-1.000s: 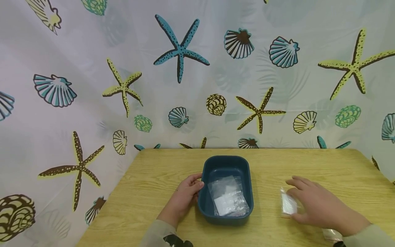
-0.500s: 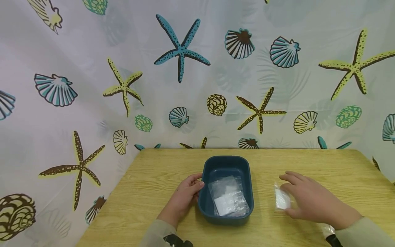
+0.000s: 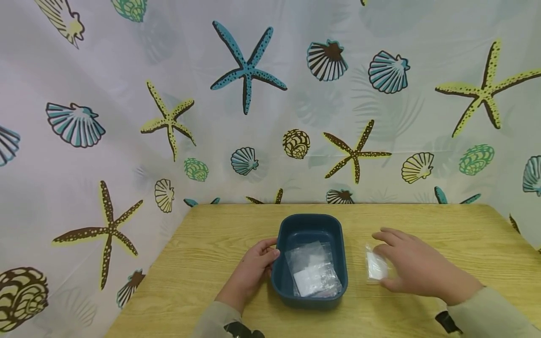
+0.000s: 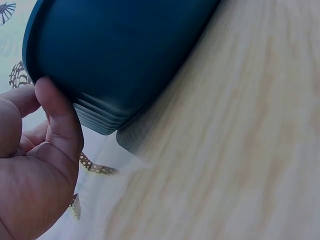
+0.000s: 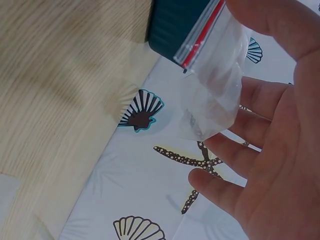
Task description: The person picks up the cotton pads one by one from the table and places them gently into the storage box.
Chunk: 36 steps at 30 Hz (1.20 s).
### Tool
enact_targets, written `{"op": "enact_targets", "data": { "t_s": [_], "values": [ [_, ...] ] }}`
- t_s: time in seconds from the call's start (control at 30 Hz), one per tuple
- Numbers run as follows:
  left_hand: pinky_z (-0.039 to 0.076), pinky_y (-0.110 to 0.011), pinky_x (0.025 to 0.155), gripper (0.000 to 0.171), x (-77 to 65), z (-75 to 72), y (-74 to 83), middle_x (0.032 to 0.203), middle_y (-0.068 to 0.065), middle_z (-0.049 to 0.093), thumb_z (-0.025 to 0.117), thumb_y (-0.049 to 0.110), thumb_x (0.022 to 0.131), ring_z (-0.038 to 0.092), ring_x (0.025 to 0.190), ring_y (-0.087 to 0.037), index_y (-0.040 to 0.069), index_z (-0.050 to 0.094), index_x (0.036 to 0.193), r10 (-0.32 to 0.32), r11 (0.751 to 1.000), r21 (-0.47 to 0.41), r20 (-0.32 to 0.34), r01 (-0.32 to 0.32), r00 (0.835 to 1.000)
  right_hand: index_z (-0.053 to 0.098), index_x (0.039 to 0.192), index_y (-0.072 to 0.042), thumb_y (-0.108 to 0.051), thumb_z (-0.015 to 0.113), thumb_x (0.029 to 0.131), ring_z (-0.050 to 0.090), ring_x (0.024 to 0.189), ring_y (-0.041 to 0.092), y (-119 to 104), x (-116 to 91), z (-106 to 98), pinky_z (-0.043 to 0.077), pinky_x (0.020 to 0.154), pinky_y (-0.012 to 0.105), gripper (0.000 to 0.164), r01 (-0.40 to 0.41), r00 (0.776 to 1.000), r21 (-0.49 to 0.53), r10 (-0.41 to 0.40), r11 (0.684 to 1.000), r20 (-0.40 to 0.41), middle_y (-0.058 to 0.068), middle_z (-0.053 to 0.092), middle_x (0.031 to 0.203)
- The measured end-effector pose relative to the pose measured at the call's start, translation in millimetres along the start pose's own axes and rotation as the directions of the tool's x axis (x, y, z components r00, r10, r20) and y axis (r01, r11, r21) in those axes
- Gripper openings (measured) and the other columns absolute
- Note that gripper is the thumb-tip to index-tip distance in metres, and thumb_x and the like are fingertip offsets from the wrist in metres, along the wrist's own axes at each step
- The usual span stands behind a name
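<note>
Two hands: left (image 3: 253, 267) steadies tub (image 3: 310, 300), right (image 3: 416, 272) holds bag (image 3: 374, 268)

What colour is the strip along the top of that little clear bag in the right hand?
Red. The bag has a red zip strip along its mouth, clearest in the right wrist view, held by the right hand.

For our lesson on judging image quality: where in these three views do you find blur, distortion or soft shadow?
Head view: sharp; the wide lens bows the table edges; soft, even light.
Left wrist view: the blue tub and left hand are fairly crisp, while the wood grain beyond smears.
Right wrist view: the clear bag and right hand are close and slightly soft; a soft-edged shadow lies on the tabletop.
</note>
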<state>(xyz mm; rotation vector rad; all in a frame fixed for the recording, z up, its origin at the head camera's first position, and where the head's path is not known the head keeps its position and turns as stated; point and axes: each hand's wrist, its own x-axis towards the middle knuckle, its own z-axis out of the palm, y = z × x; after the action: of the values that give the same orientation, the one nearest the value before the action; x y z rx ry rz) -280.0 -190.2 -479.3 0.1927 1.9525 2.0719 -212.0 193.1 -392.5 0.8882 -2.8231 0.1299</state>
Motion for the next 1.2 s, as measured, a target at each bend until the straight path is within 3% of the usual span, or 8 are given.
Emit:
{"op": "enact_targets", "data": {
  "t_s": [0.6, 1.2],
  "values": [
    [0.049, -0.027, 0.067, 0.046, -0.7, 0.6, 1.1, 0.111, -0.016, 0.058, 0.054, 0.018, 0.106, 0.056, 0.082, -0.019, 0.005, 0.045, 0.150, 0.000, 1.000, 0.005, 0.006, 0.000, 1.000, 0.070, 0.122, -0.010, -0.044, 0.081, 0.081, 0.042, 0.138, 0.038, -14.6, 26.4, -9.6, 0.042, 0.103, 0.058, 0.055, 0.067, 0.997, 0.002, -0.067, 0.998, -0.029, 0.013, 0.051, 0.146],
    [0.053, -0.029, 0.071, 0.044, 1.6, 1.0, 0.0, 0.114, -0.016, 0.059, 0.054, 0.016, 0.107, 0.059, 0.085, -0.020, 0.005, 0.046, 0.149, -0.007, 1.000, -0.004, -0.003, 0.007, 1.000, 0.069, 0.124, -0.009, -0.043, 0.080, 0.083, 0.041, 0.139, 0.038, -36.8, 60.4, 3.5, 0.039, 0.108, 0.056, 0.055, 0.099, 0.995, 0.072, -0.097, 0.992, -0.029, 0.014, 0.050, 0.147]
  ]
}}
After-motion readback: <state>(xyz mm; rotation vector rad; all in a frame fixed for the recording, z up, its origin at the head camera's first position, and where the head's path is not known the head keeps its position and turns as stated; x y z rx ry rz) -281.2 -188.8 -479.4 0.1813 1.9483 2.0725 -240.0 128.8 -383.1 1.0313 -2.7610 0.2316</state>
